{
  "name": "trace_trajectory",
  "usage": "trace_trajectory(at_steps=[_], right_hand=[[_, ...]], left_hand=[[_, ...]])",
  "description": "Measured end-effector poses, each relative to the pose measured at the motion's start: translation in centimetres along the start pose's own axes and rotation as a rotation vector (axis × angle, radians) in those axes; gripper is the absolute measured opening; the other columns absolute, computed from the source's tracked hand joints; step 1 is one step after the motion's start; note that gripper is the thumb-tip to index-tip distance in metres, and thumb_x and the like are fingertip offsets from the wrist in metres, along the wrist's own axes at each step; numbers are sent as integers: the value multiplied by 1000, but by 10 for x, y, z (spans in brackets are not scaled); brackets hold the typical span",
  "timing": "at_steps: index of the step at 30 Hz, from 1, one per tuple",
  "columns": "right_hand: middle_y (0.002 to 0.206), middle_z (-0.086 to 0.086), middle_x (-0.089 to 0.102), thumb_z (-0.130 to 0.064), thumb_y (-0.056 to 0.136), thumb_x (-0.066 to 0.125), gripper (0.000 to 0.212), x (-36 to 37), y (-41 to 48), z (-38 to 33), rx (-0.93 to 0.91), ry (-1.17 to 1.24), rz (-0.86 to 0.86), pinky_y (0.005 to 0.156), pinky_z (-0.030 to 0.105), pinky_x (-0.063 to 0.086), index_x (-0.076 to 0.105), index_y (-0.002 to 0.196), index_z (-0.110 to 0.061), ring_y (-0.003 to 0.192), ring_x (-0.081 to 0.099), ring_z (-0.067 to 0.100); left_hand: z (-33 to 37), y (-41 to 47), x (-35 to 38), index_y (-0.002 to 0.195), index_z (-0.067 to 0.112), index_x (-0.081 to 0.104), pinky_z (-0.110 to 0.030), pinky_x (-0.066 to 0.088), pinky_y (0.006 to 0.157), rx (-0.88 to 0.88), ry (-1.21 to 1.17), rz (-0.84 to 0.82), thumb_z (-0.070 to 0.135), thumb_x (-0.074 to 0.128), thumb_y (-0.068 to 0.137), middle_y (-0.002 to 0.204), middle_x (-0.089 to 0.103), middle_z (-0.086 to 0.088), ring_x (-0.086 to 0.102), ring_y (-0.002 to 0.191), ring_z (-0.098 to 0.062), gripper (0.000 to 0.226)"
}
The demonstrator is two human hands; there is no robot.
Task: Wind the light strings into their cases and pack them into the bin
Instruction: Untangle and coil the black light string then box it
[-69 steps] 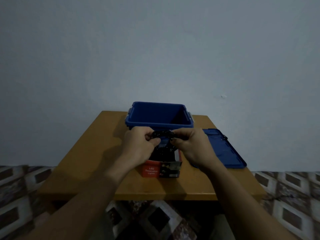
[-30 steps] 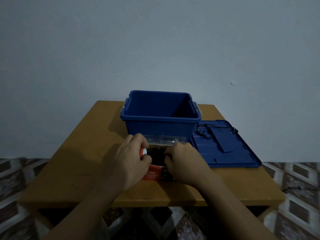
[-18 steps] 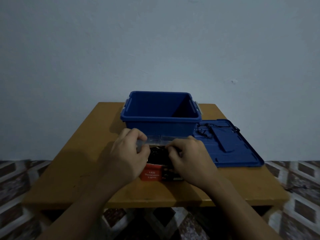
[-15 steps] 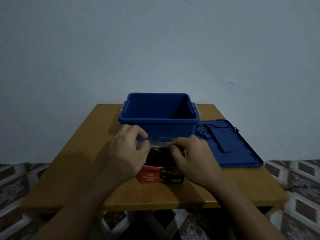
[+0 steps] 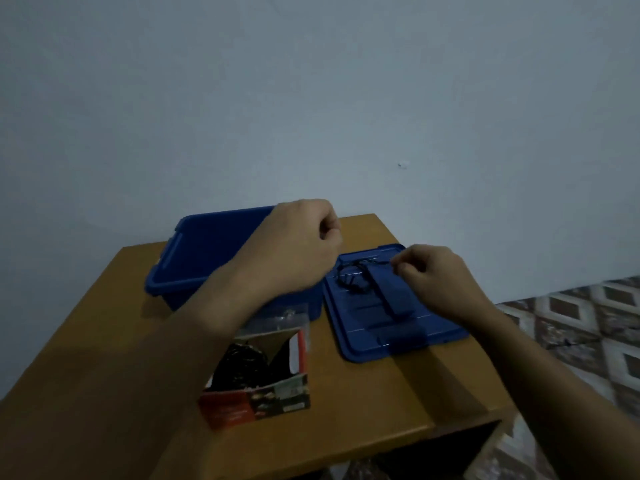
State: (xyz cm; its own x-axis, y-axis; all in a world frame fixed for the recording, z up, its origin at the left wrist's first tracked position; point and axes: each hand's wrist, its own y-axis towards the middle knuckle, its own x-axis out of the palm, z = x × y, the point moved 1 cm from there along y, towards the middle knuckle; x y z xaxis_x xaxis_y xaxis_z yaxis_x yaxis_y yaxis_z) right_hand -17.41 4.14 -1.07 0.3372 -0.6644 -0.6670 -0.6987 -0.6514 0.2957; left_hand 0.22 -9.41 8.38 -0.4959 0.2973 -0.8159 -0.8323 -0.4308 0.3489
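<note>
On the near part of the wooden desk (image 5: pixel 104 358), in front of the blue bin (image 5: pixel 194 258), stands a small red-and-black cardboard case (image 5: pixel 258 386) with its top flaps open and a black coil of light string (image 5: pixel 240 367) wound inside it; a clear plastic flap (image 5: pixel 280 317) rises at the case's back edge, toward the bin. Print and small pictures cover the case's front face, but the writing is too blurred to read. Below the desk's front edge, a dark open space shows under the top at the lower right. Patterned floor tiles (image 5: pixel 581 327) in brown and pale diamond shapes spread out to the right of the desk. Just right of the bin lies its flat blue lid (image 5: pixel 367 327), and on the lid's far part sits a second loose tangle of black light string (image 5: pixel 353 275). The right hand (image 5: pixel 440 282) is over the lid with thumb and forefinger pinched together at the end of that string. The left hand (image 5: pixel 294 247) hovers above the bin's right side, curled into a loose fist; whether it holds anything cannot be told. Beyond the bin, the desk meets a plain pale blue-grey wall (image 5: pixel 311 98) bearing one small light mark (image 5: pixel 401 164).
</note>
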Motion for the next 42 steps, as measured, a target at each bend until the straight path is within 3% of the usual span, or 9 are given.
trace_trajectory(at_steps=[3, 7, 9, 16, 21, 24, 29, 35, 42], right_hand=[[87, 7, 74, -14, 98, 52, 22, 2, 32, 19, 44, -69, 0, 42, 18, 45, 73, 104, -15, 59, 63, 19], [125, 9, 63, -16, 97, 46, 35, 17, 69, 35, 48, -402, -84, 91, 41, 50, 65, 127, -18, 118, 52, 31], [136, 8, 56, -16, 98, 45, 40, 23, 81, 38, 32, -563, -152, 98, 46, 41, 58, 135, -20, 128, 40, 33], [115, 9, 65, -17, 96, 53, 22, 39, 100, 51, -33, -712, -229, 81, 43, 29, 61, 116, -17, 114, 49, 29], [106, 8, 65, -15, 95, 51, 16, 43, 99, 58, -62, -708, -211, 79, 43, 29, 62, 106, -17, 106, 52, 29], [105, 8, 65, -14, 95, 51, 14, 39, 96, 60, -79, -683, -194, 78, 41, 30, 63, 101, -16, 105, 52, 29], [103, 6, 65, -15, 94, 49, 18, 21, 84, 57, -92, -602, -103, 77, 39, 35, 67, 98, -15, 102, 56, 29], [92, 4, 70, -13, 91, 50, 18, -21, 47, 41, -35, -296, 21, 71, 33, 50, 68, 92, -11, 85, 62, 21], [75, -14, 63, -15, 95, 56, 17, -63, -22, -2, -68, -112, 181, 55, 9, 42, 73, 96, -15, 66, 56, 0]], left_hand=[[9, 44, 25, 95, 18, 66, -31, 57, 69, 31, 121, -134, 22, 50, 96, 91, 66, 4, 63, 80, -13, 17], [7, 104, 68, 105, 10, 62, -38, 59, 75, -25, 392, -359, 14, 53, 94, 98, 64, -8, 64, 83, -22, 15], [6, 124, 89, 101, 6, 61, -32, 52, 64, -63, 582, -520, 11, 55, 94, 88, 59, -7, 57, 72, -19, 10], [-5, 155, 141, 66, 13, 49, -29, 34, 61, -119, 919, -807, 13, 52, 97, 69, 38, -4, 34, 57, -17, 31], [-14, 161, 150, 69, 12, 53, -26, 32, 55, -164, 981, -884, 10, 51, 98, 72, 39, -5, 36, 58, -17, 29], [-20, 159, 155, 96, 11, 64, -24, 33, 58, -175, 1014, -1005, 7, 48, 100, 78, 41, -4, 38, 62, -17, 17], [-15, 152, 149, 66, 13, 50, -26, 36, 56, -164, 881, -851, 7, 55, 94, 68, 40, -4, 37, 56, -16, 29], [-4, 127, 109, 79, 11, 52, -31, 39, 60, -67, 417, -542, 17, 54, 93, 80, 53, -6, 48, 69, -19, 15], [24, 48, 52, 94, 8, 63, -25, 53, 68, -95, -225, -306, 16, 60, 95, 85, 77, 1, 71, 78, -10, 8]])
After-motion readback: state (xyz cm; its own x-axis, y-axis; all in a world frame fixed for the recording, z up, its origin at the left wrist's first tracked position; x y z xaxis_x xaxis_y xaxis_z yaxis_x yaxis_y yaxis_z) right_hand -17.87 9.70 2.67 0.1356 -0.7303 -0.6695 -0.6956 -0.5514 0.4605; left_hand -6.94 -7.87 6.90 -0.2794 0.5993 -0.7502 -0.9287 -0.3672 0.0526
